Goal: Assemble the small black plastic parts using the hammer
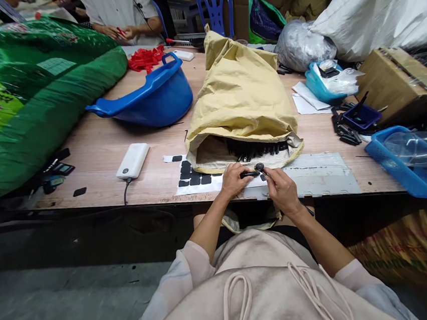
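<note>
The small round-headed black part (259, 167) is sitting just above the table's near edge, in front of the sack mouth, and the right hand (282, 189) is pinching it in a narrow fingertip grip. Left hand (234, 179) is gripping a slim black part (249, 174) just beside it, thumb and fingers closed around one end. Whether the two parts are touching, can't tell: too small. Step in hand, as a judgement: the person is working the two pieces together or checking one against the other. Next move probably calls for holding the left piece steady and lining up the right one with small finger motions. Under and left of the hands, a white backing sheet (215, 182) is carrying rows of black stickers (185, 174); a gray sheet (323, 175) is lying to the right. Directly beyond, a yellow sack (240, 92) is lying with its mouth facing the person, showing a heap of slim black pieces (259, 148). Farther out, a white power bank (133, 160) and a blue basin (162, 100) are standing left, a light-blue tray (407, 171) right. Across the table, a co-worker's hands (126, 33) are holding something red.
</note>
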`<state>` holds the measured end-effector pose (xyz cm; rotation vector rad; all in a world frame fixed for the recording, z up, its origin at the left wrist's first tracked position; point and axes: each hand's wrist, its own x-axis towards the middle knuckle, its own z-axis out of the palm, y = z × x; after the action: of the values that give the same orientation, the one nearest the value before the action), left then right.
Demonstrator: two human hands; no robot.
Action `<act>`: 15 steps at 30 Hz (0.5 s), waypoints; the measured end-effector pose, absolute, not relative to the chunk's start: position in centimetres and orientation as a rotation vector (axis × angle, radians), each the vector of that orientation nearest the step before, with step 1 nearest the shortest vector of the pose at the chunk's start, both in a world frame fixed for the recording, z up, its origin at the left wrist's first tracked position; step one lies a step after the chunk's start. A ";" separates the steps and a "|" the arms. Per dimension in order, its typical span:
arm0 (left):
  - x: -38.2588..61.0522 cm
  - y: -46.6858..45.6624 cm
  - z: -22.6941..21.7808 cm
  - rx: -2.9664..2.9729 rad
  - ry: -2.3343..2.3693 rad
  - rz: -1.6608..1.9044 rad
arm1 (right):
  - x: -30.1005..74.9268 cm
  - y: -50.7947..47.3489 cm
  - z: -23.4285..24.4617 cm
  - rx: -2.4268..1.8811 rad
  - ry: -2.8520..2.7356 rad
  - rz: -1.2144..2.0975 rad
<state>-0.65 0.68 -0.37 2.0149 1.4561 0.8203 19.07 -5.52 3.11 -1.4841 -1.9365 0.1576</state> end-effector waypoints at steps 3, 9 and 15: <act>-0.6 0.7 -0.4 2.014 1.469 0.819 | 19.1 -5.7 2.9 -1.520 -1.969 0.159; -0.6 0.7 -0.3 2.009 1.481 0.798 | 20.3 -4.4 3.3 -1.523 -1.903 0.070; -0.8 0.8 -0.3 2.017 1.450 0.799 | 23.7 -1.9 2.4 -1.660 -1.958 -0.140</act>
<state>-0.79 0.75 -0.31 2.0171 1.4499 0.7991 23.72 -1.86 2.42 -1.6598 -1.9578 -0.1396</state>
